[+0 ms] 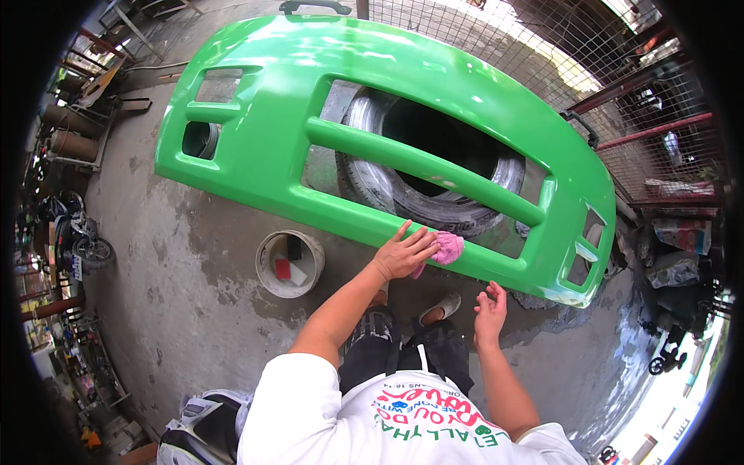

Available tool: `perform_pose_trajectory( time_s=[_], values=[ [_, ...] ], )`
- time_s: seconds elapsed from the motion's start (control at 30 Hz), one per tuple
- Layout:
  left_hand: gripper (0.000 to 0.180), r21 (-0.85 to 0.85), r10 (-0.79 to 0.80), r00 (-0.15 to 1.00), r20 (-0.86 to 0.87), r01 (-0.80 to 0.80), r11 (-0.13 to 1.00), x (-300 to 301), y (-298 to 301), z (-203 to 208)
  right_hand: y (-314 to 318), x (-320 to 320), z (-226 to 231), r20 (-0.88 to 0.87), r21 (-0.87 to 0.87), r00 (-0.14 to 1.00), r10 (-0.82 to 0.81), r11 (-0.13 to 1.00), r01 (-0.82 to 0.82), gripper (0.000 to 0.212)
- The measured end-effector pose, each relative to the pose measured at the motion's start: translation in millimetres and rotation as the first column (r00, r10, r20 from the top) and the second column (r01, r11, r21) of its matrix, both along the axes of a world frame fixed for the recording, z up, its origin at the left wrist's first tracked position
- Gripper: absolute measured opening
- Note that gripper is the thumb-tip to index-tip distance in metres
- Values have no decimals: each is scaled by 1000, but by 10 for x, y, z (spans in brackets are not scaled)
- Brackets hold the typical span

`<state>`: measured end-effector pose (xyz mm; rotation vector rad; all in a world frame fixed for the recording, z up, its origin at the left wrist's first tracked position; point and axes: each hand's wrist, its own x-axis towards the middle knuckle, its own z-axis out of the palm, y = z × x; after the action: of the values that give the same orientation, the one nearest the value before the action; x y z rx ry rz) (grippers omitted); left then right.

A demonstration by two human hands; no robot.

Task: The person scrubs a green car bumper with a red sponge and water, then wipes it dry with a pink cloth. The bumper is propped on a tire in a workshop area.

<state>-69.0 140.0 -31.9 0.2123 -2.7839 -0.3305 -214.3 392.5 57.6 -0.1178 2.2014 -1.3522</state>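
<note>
A large glossy green vehicle bumper with rectangular cut-outs stretches across in front of me. My left hand lies on its near lower edge, fingers spread, with a pink cloth bunched under and beside the fingertips. Part of the cloth hangs below the hand. My right hand is raised just off the near edge, to the right of the cloth. Its fingers are loosely bent and apart, and it holds nothing.
Stacked tyres show beneath the bumper's middle opening. A whitish bucket with a red piece, a white piece and a dark piece inside stands on the wet concrete floor to the left. Wire mesh fencing runs behind.
</note>
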Motion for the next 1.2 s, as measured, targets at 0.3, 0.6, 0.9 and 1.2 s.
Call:
perform_pose_trajectory(
  time_s=[0.3,0.6,0.9,1.2],
  values=[
    [53,-146,-32,999,34,37,989,689,-625,320,230,534,256,-187,124,940,285,956,-266,26],
    [27,641,305,939,-160,-136,755,-95,485,1131,1081,353,-2,-99,115,990,-105,987,116,19],
    [24,798,490,861,-138,-197,570,-637,555,1277,543,470,191,295,-103,947,-127,981,164,25],
    [34,816,-277,920,-278,378,438,-2548,2085,1647,461,248,-133,722,-318,690,-50,861,396,31]
  ],
)
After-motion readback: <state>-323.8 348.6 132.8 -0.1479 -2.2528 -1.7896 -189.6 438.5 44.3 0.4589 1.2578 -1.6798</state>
